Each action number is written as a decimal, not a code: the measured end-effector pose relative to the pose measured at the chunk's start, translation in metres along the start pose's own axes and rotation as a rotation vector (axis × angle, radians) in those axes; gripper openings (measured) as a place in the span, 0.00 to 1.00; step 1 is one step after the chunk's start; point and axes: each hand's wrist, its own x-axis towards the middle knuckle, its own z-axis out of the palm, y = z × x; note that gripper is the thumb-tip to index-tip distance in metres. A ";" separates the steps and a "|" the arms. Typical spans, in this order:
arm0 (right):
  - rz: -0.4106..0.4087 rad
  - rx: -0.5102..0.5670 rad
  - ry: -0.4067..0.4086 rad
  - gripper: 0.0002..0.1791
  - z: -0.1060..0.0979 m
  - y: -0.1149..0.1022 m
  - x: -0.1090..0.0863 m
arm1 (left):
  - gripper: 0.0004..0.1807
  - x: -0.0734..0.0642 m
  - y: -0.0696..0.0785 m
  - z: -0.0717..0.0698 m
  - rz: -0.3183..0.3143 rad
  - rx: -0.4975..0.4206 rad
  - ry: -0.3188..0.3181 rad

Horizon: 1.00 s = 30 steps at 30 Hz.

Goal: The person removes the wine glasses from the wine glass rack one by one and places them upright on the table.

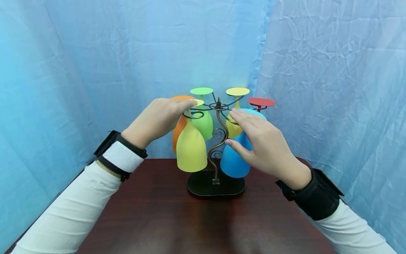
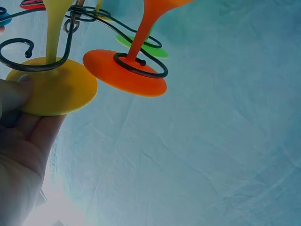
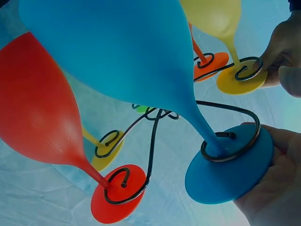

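Note:
Several coloured plastic wine glasses hang upside down by their feet from a dark metal rack (image 1: 200, 188) on the table. My left hand (image 1: 160, 118) pinches the foot of the front-left yellow wine glass (image 1: 191, 150), its thumb on the side facing the wire hook (image 2: 35, 68). That foot lies over the hook. Over the foot of the front-right blue wine glass (image 1: 234, 162) my right hand (image 1: 263, 146) lies with fairly straight fingers, touching it. The right thumb (image 3: 289, 81) stands apart from the foot. The blue stem sits inside its curled hook (image 3: 254, 125).
An orange wine glass (image 2: 124, 77) hangs beside the held yellow one. Farther back are a green wine glass (image 1: 203, 125), another yellow wine glass (image 1: 233, 130) and a red wine glass (image 3: 37, 108). Blue cloth (image 1: 142, 46) hangs behind the dark wooden table (image 1: 152, 218).

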 end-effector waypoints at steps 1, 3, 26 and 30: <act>0.000 -0.002 -0.001 0.37 0.000 0.000 0.000 | 0.25 0.002 0.000 0.000 0.000 -0.002 -0.010; -0.001 -0.006 -0.001 0.37 -0.001 0.000 -0.001 | 0.26 0.007 0.001 0.000 0.002 -0.008 -0.028; -0.010 0.007 -0.007 0.38 -0.001 -0.001 0.001 | 0.20 0.013 0.042 -0.010 0.126 0.024 0.180; 0.005 0.005 -0.011 0.38 -0.001 0.000 -0.003 | 0.17 -0.003 0.049 -0.011 0.113 0.036 0.223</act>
